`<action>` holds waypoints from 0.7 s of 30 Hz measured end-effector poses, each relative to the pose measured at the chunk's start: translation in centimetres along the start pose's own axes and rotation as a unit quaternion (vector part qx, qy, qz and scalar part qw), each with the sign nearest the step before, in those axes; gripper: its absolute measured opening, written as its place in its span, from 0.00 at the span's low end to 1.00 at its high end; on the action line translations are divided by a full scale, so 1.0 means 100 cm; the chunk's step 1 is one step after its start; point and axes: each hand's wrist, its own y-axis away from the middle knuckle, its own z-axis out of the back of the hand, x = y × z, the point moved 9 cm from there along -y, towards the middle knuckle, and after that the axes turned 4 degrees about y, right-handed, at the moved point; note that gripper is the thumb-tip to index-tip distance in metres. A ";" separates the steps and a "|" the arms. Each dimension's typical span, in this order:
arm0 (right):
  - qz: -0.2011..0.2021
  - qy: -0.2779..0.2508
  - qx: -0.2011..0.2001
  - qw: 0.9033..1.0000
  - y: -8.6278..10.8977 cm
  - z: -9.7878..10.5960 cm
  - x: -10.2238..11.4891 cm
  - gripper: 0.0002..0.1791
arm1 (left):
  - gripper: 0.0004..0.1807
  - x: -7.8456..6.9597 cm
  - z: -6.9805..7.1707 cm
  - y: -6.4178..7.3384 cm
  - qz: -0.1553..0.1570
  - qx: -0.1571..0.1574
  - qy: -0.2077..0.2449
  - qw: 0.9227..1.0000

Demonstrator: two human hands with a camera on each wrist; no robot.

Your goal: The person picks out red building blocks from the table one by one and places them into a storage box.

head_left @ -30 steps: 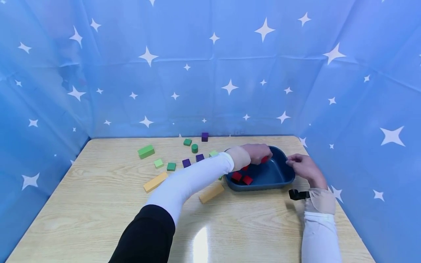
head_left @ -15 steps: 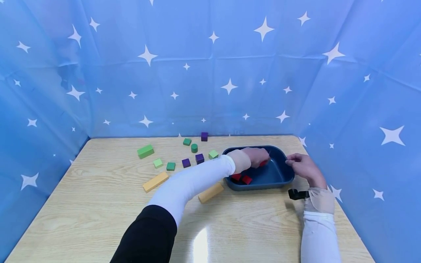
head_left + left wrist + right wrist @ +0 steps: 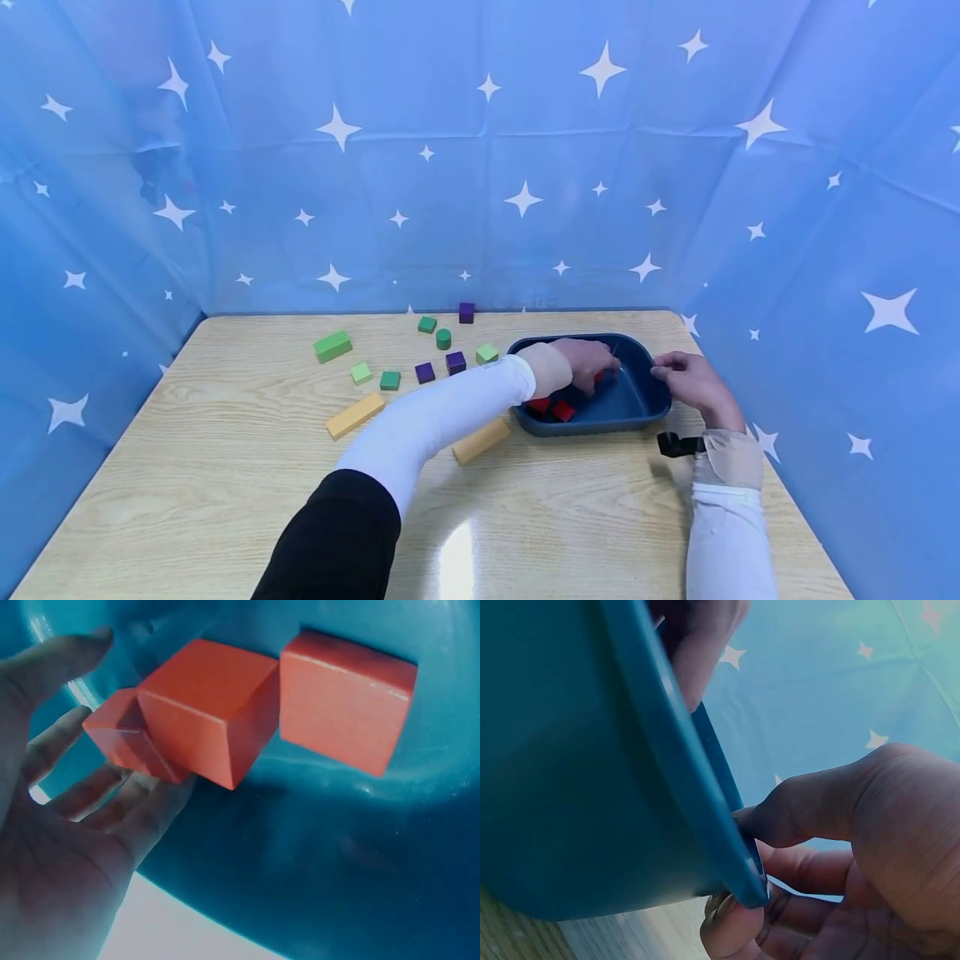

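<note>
In the head view, a dark blue plastic tub (image 3: 622, 408) stands at the right of the table, with several red wooden blocks (image 3: 563, 411) inside. My left hand (image 3: 587, 362) reaches down into it. The left wrist view has that hand's (image 3: 75, 825) thumb and fingers spread apart, fingertips beside or against a small red block (image 3: 131, 739). A larger red cube (image 3: 206, 712) and a flatter red block (image 3: 349, 705) lie close by. My right hand (image 3: 693, 383) holds the tub's right rim; its thumb and fingers pinch the edge (image 3: 727, 847) in the right wrist view.
Left of the tub lie green blocks (image 3: 332, 346), purple cubes (image 3: 455, 362), a green cylinder (image 3: 443, 339) and two yellow pieces (image 3: 356, 416), (image 3: 481, 441). A blue curtain with white stars (image 3: 480, 167) surrounds the wooden table (image 3: 225, 483).
My left hand has lowered a red block into the tub and let go, its fingers now spread. The right hand has stayed at the rim.
</note>
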 end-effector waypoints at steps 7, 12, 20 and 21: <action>0.001 -0.001 0.000 1.000 -0.002 0.000 -0.002 0.23 | 0.42 0.000 0.003 0.001 0.010 0.010 -0.016 1.000; 0.003 -0.003 0.001 1.000 -0.002 0.000 -0.002 0.23 | 0.46 -0.003 0.008 0.011 0.001 -0.003 -0.022 1.000; -0.001 -0.001 0.001 1.000 -0.003 0.001 -0.003 0.23 | 0.54 0.005 0.027 0.031 -0.015 -0.045 0.011 0.999; -0.002 -0.001 0.001 1.000 -0.003 0.001 -0.003 0.23 | 0.54 0.007 0.030 0.034 -0.016 -0.052 0.015 0.998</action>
